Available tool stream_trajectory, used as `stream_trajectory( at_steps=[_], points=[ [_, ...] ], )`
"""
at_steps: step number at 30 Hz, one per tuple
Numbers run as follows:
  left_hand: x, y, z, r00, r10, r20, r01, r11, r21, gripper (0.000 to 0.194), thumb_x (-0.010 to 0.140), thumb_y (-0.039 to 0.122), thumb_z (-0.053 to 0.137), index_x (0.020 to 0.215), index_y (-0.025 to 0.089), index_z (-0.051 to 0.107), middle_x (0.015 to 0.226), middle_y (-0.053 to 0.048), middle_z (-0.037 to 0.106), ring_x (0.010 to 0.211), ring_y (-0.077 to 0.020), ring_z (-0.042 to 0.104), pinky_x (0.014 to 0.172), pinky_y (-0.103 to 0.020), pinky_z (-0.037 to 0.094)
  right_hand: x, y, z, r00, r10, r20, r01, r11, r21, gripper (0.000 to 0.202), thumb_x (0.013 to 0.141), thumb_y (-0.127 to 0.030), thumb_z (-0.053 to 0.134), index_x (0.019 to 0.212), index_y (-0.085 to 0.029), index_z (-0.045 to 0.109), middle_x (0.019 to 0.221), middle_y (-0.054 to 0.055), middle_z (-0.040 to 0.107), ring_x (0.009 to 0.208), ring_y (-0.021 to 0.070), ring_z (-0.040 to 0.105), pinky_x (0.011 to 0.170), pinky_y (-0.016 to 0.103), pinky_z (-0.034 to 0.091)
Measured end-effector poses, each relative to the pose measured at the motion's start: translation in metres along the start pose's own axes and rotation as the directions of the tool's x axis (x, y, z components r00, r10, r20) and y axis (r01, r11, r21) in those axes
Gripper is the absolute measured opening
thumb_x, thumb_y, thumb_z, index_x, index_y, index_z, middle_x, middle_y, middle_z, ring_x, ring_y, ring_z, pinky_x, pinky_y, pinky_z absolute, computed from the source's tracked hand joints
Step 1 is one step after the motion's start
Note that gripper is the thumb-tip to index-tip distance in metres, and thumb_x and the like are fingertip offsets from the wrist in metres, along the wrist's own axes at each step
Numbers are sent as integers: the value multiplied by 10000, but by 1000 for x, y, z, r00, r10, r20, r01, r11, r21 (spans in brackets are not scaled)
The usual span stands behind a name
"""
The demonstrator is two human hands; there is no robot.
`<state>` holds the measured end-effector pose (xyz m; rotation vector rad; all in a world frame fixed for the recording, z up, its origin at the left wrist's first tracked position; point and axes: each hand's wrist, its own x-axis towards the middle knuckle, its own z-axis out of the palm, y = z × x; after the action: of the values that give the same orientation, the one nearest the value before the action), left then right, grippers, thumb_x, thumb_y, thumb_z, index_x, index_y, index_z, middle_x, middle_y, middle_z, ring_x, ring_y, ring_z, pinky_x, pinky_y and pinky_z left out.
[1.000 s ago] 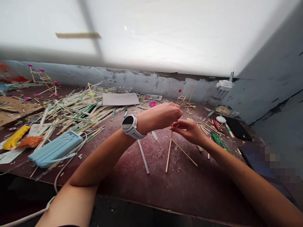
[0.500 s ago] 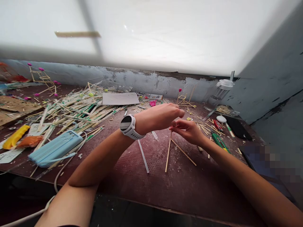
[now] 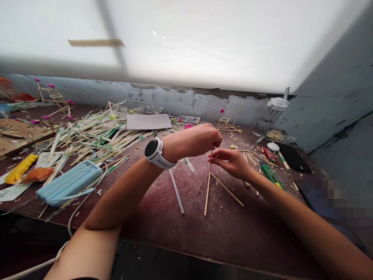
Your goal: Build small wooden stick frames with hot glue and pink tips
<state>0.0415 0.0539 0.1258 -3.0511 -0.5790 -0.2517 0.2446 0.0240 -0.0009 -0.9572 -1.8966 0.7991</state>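
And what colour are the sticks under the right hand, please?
The sticks are light tan, in the head view.

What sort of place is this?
Likely a cluttered craft workbench: a heap of thin wooden sticks, a small stick frame with pink blobs on it, and two sticks meeting at an angle below the right hand.

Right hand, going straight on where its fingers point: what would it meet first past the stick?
Probably the left hand, beyond the stick that the right hand pinches. Depth is unclear, so it might pass underneath instead.
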Motion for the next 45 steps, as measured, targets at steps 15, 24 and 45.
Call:
stream_trajectory(
  at_steps=[15, 24, 45],
  points=[
    [-5, -6, -3, 998, 61, -26, -64, 990, -127, 231, 889, 51, 645, 820, 197, 811, 791, -17, 783, 697, -112, 627, 715, -268, 440, 0, -3, 2, 1000, 27, 11, -27, 999, 18, 312, 870, -548, 790, 891, -236, 782, 871, 40, 793, 791, 202, 742, 773, 378, 634],
    [-23, -7, -24, 999, -19, -45, 1, 921, -389, 278, 933, 160, 666, 1186, 178, 780, 1064, -87, 803, 902, -158, 745, 771, -266, 560, -2, -21, 3, 985, 113, 133, -145, 955, 258, 324, 875, -517, 808, 998, -218, 779, 924, 57, 815, 869, 195, 786, 839, 371, 647],
    [-24, -10, -30, 989, -33, -144, -40, 876, -480, 167, 928, 210, 680, 1048, 160, 784, 874, -28, 782, 783, -119, 719, 717, -242, 557, -4, -43, 0, 991, 110, 73, -126, 953, 276, 320, 858, -520, 830, 978, -225, 791, 902, 52, 813, 831, 203, 784, 824, 386, 659]
  ],
)
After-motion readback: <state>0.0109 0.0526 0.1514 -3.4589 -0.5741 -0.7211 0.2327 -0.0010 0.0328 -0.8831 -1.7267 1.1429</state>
